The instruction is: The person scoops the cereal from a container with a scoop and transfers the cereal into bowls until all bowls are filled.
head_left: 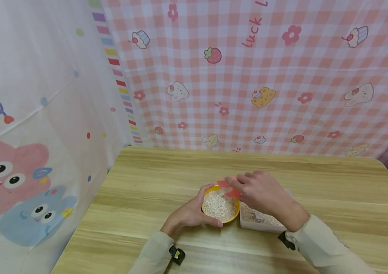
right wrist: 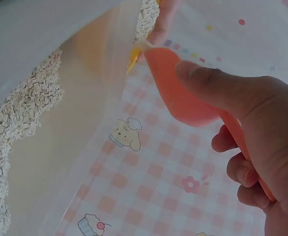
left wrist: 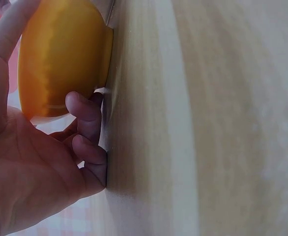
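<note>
A yellow bowl [head_left: 236,214] filled with rolled oats [head_left: 218,205] stands on the table, tilted slightly if at all. My left hand [head_left: 188,213] holds it from the left, thumb on the near side and index finger on the far side. In the left wrist view, the bowl's outer wall [left wrist: 63,54] shows, with the lower fingers bent against the tabletop. My right hand [head_left: 262,192] grips an orange-red scoop [right wrist: 183,93] by its handle, the thumb pressing on its body. The scoop's tip is over the bowl's far right rim, partly hidden by the hand.
Right beside the bowl stands a translucent rectangular container [head_left: 262,227] with more oats inside, partly under my right forearm. The wooden table [head_left: 146,182] ends at a pink checked cloth [head_left: 194,114] at the back and a cartoon-print cloth [head_left: 60,125] on the left.
</note>
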Motion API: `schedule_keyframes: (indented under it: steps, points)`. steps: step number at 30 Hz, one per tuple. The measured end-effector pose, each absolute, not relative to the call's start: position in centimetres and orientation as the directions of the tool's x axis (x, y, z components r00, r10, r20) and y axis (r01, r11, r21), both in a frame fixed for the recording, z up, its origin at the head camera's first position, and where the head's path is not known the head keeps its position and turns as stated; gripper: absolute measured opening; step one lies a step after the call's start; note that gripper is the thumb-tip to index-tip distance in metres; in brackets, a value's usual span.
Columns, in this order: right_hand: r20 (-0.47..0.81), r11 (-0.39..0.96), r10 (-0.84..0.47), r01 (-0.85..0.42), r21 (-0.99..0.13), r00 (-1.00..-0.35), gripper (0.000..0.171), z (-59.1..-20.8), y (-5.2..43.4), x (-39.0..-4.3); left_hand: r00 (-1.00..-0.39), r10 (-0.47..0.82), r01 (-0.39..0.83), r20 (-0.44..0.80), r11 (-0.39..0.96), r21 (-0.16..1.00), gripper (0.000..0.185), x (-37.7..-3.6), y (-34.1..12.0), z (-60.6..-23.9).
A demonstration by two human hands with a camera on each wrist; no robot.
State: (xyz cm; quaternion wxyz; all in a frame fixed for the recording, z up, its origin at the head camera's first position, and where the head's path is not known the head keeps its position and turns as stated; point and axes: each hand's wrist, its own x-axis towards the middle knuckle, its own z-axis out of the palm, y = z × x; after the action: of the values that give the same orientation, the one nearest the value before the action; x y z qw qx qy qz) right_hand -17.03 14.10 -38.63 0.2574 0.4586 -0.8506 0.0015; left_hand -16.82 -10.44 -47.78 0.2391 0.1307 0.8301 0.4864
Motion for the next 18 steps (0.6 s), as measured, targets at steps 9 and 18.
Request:
schedule_keyframes:
  steps: [9, 18]
  points:
    - [0.396, 0.593, -0.795, -0.724, 0.352, -0.459, 0.048, -38.4, 14.7, -17.1, -0.848, 0.462, -0.012, -0.259, 0.472, 0.882, 0.115, -16.8, -10.4, -47.7]
    - [0.415, 0.637, -0.755, -0.716, 0.284, -0.508, 0.058, -37.7, 17.1, -16.5, -0.855, 0.455, -0.008, -0.251, 0.471, 0.882, 0.117, -16.8, -10.4, -48.0]
